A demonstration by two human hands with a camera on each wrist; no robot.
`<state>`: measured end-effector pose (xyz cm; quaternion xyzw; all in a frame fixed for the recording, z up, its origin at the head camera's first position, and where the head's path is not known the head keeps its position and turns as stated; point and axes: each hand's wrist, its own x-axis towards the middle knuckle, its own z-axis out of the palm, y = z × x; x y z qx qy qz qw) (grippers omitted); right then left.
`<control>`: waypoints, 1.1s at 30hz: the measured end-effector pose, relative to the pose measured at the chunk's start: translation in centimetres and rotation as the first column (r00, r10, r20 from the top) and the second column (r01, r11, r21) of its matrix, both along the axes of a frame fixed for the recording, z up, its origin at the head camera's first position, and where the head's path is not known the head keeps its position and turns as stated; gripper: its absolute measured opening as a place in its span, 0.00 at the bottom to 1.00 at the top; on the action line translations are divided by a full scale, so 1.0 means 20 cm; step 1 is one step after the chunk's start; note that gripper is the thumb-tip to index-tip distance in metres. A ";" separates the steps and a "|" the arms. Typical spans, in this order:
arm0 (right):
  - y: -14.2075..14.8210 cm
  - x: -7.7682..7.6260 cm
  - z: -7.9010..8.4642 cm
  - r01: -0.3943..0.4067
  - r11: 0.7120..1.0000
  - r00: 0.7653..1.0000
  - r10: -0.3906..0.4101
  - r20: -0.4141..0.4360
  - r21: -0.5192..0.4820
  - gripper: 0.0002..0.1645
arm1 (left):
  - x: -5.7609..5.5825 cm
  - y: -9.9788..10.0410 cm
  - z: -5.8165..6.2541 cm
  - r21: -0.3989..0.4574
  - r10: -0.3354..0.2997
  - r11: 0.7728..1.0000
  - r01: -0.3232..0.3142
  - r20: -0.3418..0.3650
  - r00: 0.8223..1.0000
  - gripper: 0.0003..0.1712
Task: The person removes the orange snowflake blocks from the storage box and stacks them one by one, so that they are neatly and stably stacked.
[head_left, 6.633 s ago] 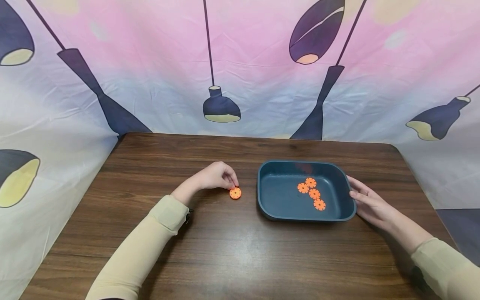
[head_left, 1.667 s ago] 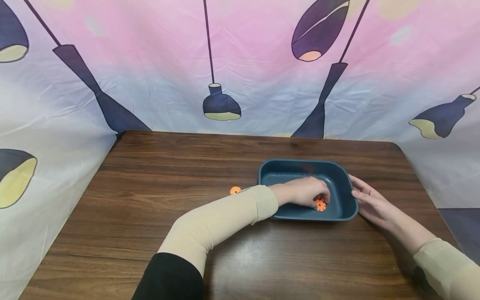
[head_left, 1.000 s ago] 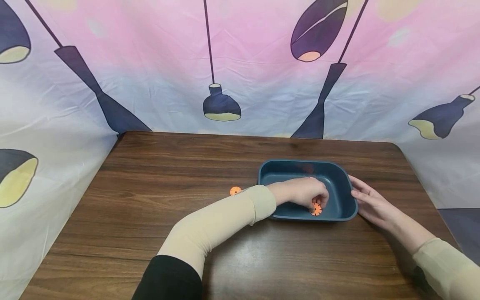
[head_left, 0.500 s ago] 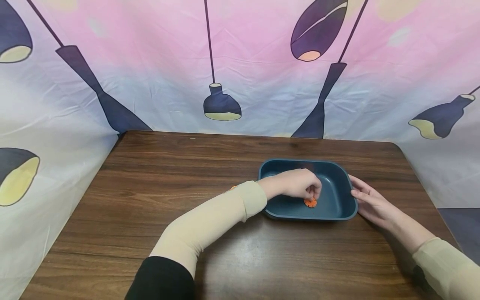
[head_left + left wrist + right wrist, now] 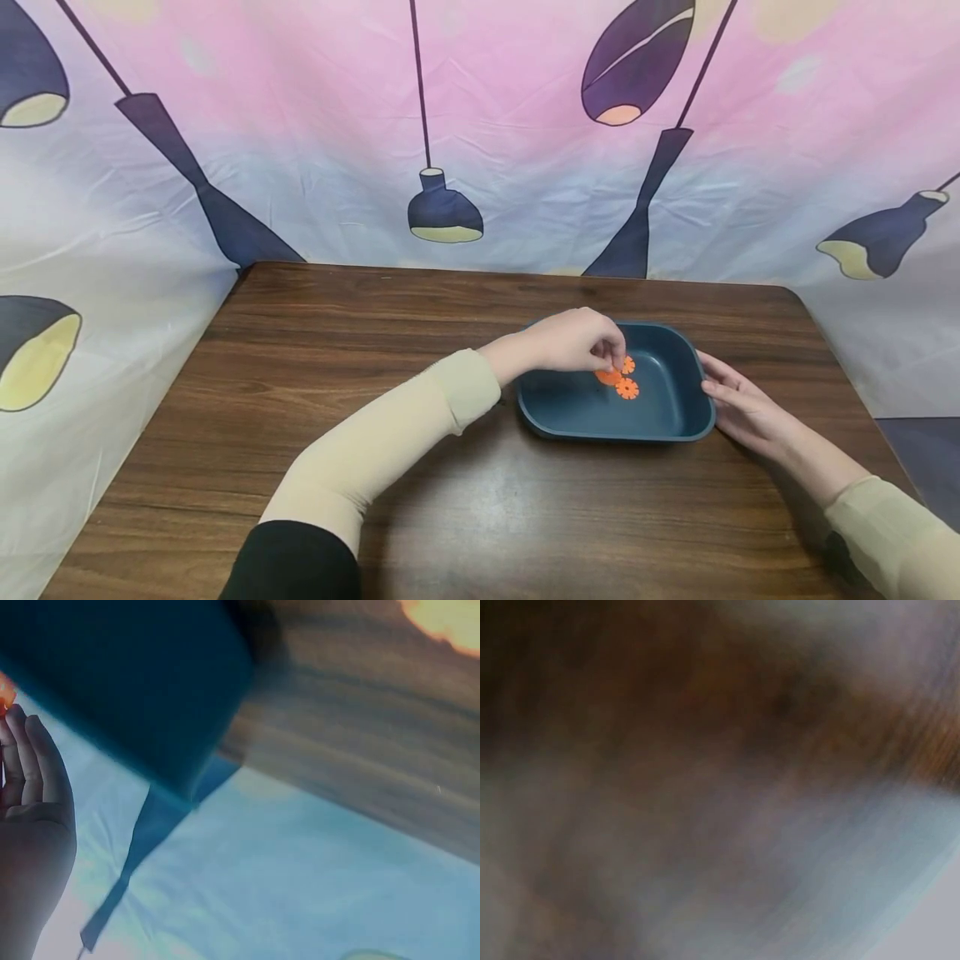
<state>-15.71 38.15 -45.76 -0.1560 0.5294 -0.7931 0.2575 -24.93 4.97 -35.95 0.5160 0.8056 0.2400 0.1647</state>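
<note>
My left hand (image 5: 576,340) is over the left half of a dark teal rectangular bin (image 5: 611,435). Its thumb and fingertips pinch an orange notched plastic disc (image 5: 6,693), which shows at the fingertips in the left wrist view. Inside the bin, one disc (image 5: 627,366) lies right beside those fingertips, and another disc (image 5: 627,388) is just in front of it. The fingers partly cover this cluster. At the bin's right end my right hand (image 5: 750,419) rests against the outer wall, thumb by the rim, fingers extended.
The bin stands on a dark wood-grain table (image 5: 480,517). In the left wrist view a blurred orange disc (image 5: 450,622) lies on the table outside the bin; my left sleeve hides that spot in the head view. A printed curtain (image 5: 337,125) hangs behind the table.
My left hand has taken up the disc from the front right of the cluster and carried it left and toward the far side. The right hand and the bin have stayed put.
</note>
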 end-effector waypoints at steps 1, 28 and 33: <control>0.00 0.00 0.00 0.001 1.000 1.000 -0.001 -0.001 0.005 0.33 | 0.00 -0.02 0.01 0.007 0.002 1.000 -0.002 -0.004 1.000 0.05; 0.01 0.00 0.01 0.026 0.998 0.999 -0.027 0.018 0.051 0.32 | -0.12 -0.60 0.11 0.013 0.139 0.989 -0.144 0.193 0.971 0.03; 0.00 0.00 0.01 0.023 0.999 1.000 -0.024 0.018 0.047 0.32 | -0.13 -0.67 0.07 -0.035 0.163 0.987 -0.159 0.234 0.958 0.04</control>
